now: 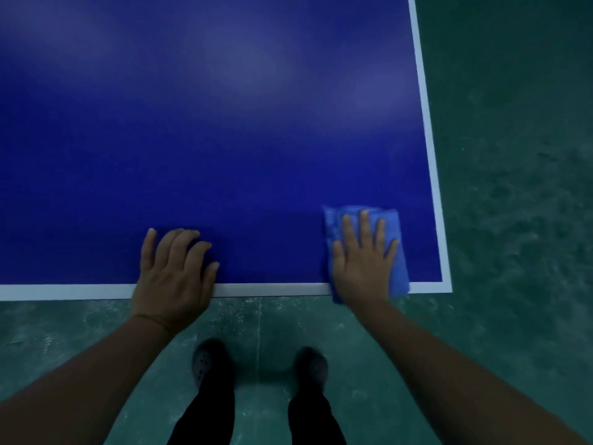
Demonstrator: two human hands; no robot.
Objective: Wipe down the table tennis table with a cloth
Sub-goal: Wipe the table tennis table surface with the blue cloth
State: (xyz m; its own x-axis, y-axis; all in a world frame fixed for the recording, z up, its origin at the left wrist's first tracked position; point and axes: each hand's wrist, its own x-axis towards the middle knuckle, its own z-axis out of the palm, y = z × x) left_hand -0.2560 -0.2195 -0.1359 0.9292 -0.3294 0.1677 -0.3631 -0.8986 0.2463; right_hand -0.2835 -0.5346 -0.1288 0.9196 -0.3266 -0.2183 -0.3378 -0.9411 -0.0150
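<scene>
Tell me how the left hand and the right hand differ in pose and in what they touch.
The right hand lies flat with straight, spread fingers on the blue cloth; the left hand has bent fingers and rests bare on the table. The right hand is near the corner; the left hand is farther in. Both sit at the near edge.

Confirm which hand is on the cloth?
The right hand, flat with fingers spread on the folded blue cloth near the table's corner. The left hand rests bare on the blue table at its near edge, no cloth under it.
</scene>
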